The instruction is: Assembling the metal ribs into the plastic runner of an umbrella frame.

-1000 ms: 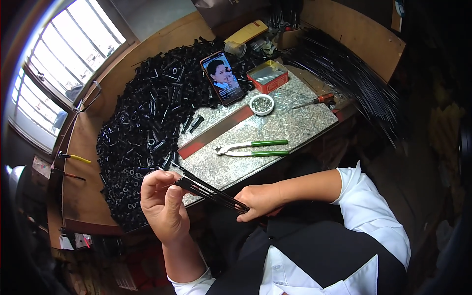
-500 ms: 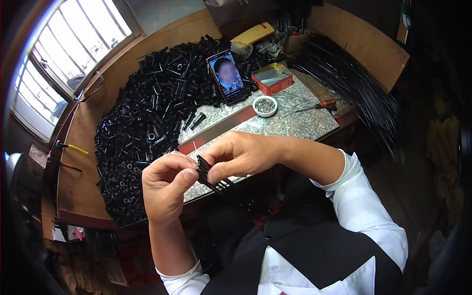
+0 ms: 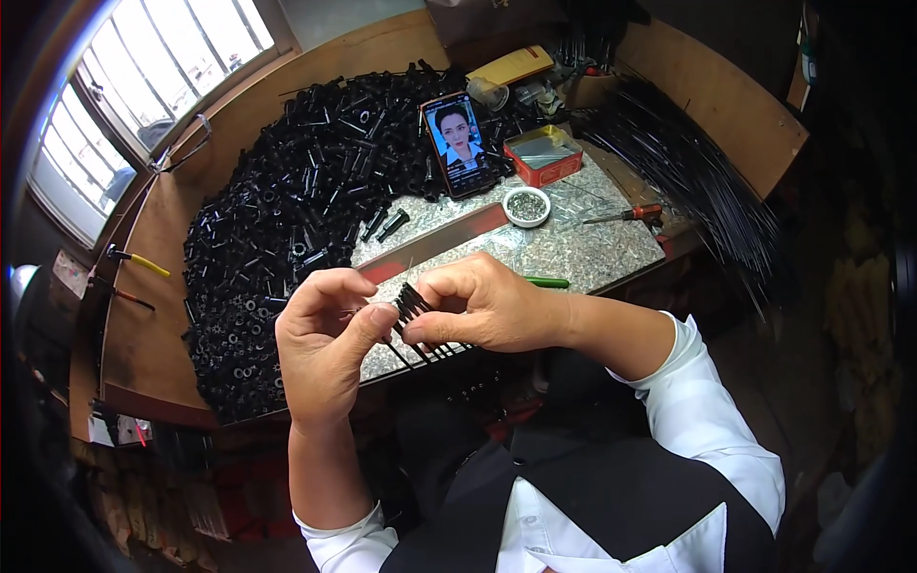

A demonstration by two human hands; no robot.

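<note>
My right hand [image 3: 492, 306] is closed around a fan of several thin black rods [image 3: 415, 306]. Their ends stick up side by side between thumb and fingers, and their shafts run down past the table's front edge. My left hand [image 3: 330, 334] is closed in a loose pinch right beside the rod ends, its thumb tip close to them. A thin wire [image 3: 350, 310] shows between its thumb and fingers; how it joins the rods is too small to tell. Behind my right wrist a green stick-like thing [image 3: 547, 283] lies on the tabletop, partly hidden.
A large heap of black tubular parts [image 3: 287, 181] covers the left and back. A phone [image 3: 457, 143] leans against it. A red tin [image 3: 546, 174], a white bowl of small metal bits [image 3: 526, 223] and a screwdriver [image 3: 638, 213] stand or lie right of it. Long black rods [image 3: 688, 162] lie far right.
The view has shifted slightly. The black rods are more spread out and stand more upright in my right hand. My left index finger has lifted a little, and the green thing has come into sight.
</note>
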